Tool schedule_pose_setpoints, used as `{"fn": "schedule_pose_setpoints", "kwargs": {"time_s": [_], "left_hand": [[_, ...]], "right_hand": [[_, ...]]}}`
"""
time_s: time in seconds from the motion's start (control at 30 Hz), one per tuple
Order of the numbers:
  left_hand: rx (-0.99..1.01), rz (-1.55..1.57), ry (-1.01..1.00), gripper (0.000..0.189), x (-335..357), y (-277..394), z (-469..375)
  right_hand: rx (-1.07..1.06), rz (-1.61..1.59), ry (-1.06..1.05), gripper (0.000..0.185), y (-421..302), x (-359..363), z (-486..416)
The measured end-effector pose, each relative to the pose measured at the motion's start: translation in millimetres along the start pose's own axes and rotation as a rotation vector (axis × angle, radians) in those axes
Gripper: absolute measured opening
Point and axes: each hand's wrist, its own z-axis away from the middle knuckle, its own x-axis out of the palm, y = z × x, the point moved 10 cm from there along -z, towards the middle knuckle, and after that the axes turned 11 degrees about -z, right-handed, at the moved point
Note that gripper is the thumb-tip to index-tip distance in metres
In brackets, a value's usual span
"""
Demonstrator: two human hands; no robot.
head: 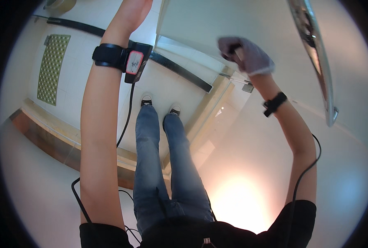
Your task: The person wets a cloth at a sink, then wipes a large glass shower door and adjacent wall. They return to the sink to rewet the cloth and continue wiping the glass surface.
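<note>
My left hand [139, 12] reaches to the top edge, where its fingers are cut off. It is beside the edge of a glass panel [190, 21]; whether they touch is not shown. On that wrist is a black strap with a box-shaped device [137, 62]. My right hand [247, 57] wears a grey-purple fabric glove with a pale cuff and is blurred in front of the glass. Its fingers look curled, with a small pale patch among them that I cannot identify. A long chrome bar handle [317, 62] runs along the glass to its right.
A green dotted mat [53, 69] lies on the white tiled floor [109, 90]. Dark strips [180, 71] cross the floor ahead of my shoes [175, 109]. A beige stone curb [202, 107] borders it. A metal hinge fitting [248, 87] sits low near the glass. Black cables [129, 114] hang from my arms.
</note>
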Motion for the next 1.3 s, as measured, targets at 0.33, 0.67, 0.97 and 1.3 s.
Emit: {"fn": "schedule_pose_setpoints", "kwargs": {"time_s": [0.33,0.67,0.97,1.3], "left_hand": [[-0.332,-0.255,0.380,0.060,-29.0,-140.5,168.9],[-0.761,0.114,0.497,0.051,33.5,-271.1,296.0],[-0.823,0.125,0.411,0.034,33.7,-288.8,310.1],[-0.962,0.177,0.373,0.037,43.3,-388.1,363.7]], "right_hand": [[0.274,0.192,-0.640,0.019,185.1,41.4,131.9],[0.550,-0.276,-0.383,0.023,133.8,128.9,38.7],[-0.366,0.400,-0.014,0.020,3.3,230.7,-116.5],[0.012,-0.004,-0.417,0.022,230.2,278.2,-6.0]]}}
